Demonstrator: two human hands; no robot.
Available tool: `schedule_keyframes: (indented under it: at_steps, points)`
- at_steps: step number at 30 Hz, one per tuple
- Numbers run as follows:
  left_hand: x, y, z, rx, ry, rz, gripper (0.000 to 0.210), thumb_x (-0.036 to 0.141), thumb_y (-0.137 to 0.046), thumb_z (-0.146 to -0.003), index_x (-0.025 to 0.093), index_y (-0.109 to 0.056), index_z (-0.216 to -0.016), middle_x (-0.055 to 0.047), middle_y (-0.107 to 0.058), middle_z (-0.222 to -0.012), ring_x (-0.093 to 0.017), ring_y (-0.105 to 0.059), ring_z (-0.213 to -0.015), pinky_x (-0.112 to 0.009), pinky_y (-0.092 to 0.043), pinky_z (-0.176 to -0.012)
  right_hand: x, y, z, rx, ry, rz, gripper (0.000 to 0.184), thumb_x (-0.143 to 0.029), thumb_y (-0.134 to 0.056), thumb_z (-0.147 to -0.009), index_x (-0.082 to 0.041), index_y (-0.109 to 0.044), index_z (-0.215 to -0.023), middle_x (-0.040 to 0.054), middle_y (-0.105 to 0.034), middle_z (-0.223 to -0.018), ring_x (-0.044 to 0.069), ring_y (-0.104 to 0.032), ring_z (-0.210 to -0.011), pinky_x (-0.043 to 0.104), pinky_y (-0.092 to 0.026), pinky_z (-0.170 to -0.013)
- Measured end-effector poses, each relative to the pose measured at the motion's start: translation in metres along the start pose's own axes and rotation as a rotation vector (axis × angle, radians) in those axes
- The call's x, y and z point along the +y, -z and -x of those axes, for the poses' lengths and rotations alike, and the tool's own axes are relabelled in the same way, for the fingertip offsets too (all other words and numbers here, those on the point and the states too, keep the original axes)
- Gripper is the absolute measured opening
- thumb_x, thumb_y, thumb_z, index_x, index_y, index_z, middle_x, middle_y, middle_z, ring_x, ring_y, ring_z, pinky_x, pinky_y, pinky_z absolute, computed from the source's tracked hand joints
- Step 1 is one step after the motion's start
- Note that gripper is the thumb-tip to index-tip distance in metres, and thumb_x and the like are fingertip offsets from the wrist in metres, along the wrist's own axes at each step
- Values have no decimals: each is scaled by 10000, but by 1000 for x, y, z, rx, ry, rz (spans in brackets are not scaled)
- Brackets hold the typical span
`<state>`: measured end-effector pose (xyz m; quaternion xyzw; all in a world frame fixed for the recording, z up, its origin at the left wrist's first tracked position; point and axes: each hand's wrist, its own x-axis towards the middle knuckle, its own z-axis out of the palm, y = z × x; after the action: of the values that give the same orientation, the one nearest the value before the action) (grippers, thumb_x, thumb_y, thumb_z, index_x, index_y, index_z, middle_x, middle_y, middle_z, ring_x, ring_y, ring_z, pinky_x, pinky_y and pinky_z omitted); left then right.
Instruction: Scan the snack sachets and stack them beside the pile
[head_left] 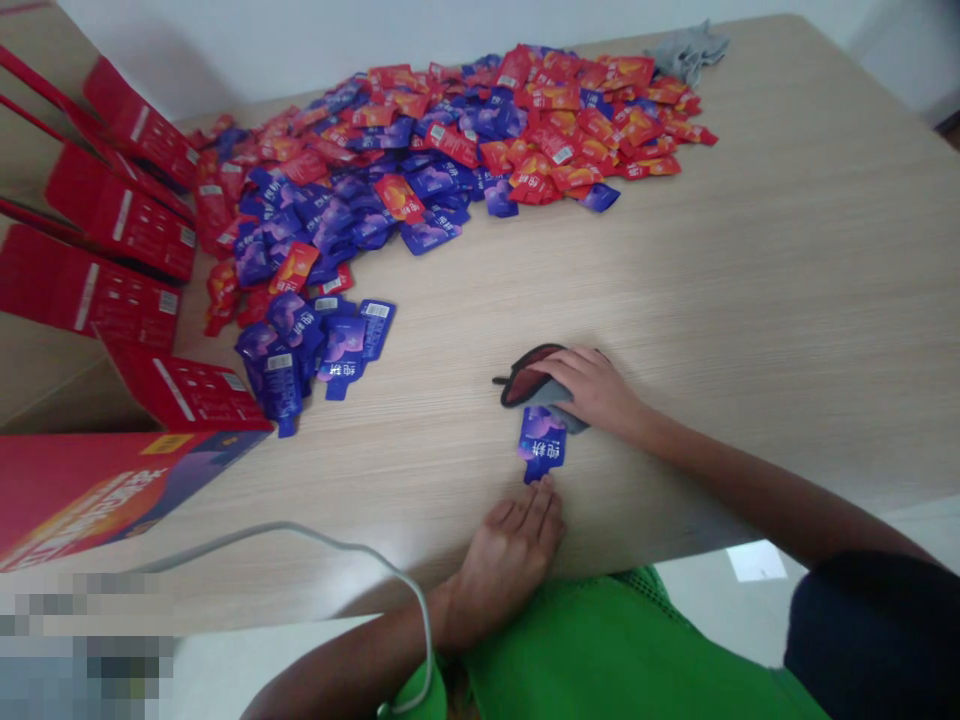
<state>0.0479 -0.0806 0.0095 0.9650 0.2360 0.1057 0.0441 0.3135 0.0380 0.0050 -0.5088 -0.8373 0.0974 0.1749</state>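
The blue-purple spout pouch (541, 438) lies on the table (750, 300), long axis running near to far; the left hand (516, 540), unclenched, touches its near spout (537, 470), the right hand (592, 392) grasps a dark-edged cloth (529, 378) at its far end.

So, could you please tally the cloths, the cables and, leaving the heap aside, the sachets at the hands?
Cloths: 2 (crumpled grey cloth; folded red-and-grey cloth under the right hand)
Thin pale-grey cable: 1
Flat blue-and-purple sachet by the left hand: 1
Total: 4
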Motion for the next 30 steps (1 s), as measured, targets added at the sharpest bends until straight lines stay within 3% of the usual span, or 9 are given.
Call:
schedule_keyframes:
  at_steps: [3,5,8,10,15,23,26,30]
  points:
    - [-5,5,-4,36,4,50,296,226,-539,-1086,70,-648,-1313,-166,-706,-1369,-238,-714,-1173,-349,-551,-917,32,14,-9,104,-88,21,570,-242,-723,-891,-225,-576,-1442,123,-674,-1359,353,-591,-1226,525,-475,-1054]
    - [-11,11,-8,74,31,109,266,260,-562,-1086,103,-670,-1273,-122,-753,-1270,-216,-728,-1098,-343,-554,-905,46,19,-4,259,-189,-6,526,-273,-696,-909,-234,-582,-1422,124,-681,-1337,350,-611,-1201,546,-483,-1055]
    - [-23,19,-20,120,107,179,244,322,-594,-1080,167,-681,-1247,-77,-770,-1172,-207,-719,-1048,-349,-558,-899,57,21,15,503,-358,-70,476,-370,-684,-923,-255,-604,-1378,122,-697,-1287,348,-637,-1182,575,-505,-1044]
    - [-32,21,-30,121,190,171,315,368,-617,-1066,191,-649,-1324,-91,-742,-1218,-243,-693,-1106,-384,-561,-928,57,19,28,583,-440,-118,456,-417,-679,-925,-270,-618,-1352,114,-704,-1262,341,-653,-1177,580,-521,-1037]
    - [-49,13,-50,58,436,111,730,529,-677,-1001,153,-418,-1569,-188,-610,-1395,-332,-605,-1245,-479,-537,-1026,52,17,42,633,-578,-205,433,-455,-655,-933,-290,-629,-1333,101,-716,-1234,332,-678,-1152,592,-546,-1010]
    - [-62,0,-53,-19,501,160,717,443,-733,-979,212,-396,-1568,-115,-662,-1241,-279,-665,-1070,-429,-567,-905,51,15,38,594,-580,-253,448,-451,-648,-939,-263,-635,-1345,119,-706,-1275,348,-663,-1196,580,-517,-1050]
    - [-74,-2,-54,-32,501,309,589,369,-726,-988,191,-476,-1491,-110,-690,-1228,-257,-687,-1062,-395,-575,-903,52,14,39,587,-597,-268,461,-461,-656,-929,-264,-643,-1346,111,-711,-1277,345,-664,-1203,566,-514,-1062]
    - [-105,11,-52,4,511,503,160,338,-685,-1010,205,-681,-1098,-42,-727,-1008,-200,-701,-908,-308,-568,-815,55,11,41,578,-619,-268,484,-476,-651,-924,-271,-637,-1363,102,-708,-1282,348,-663,-1199,572,-516,-1057]
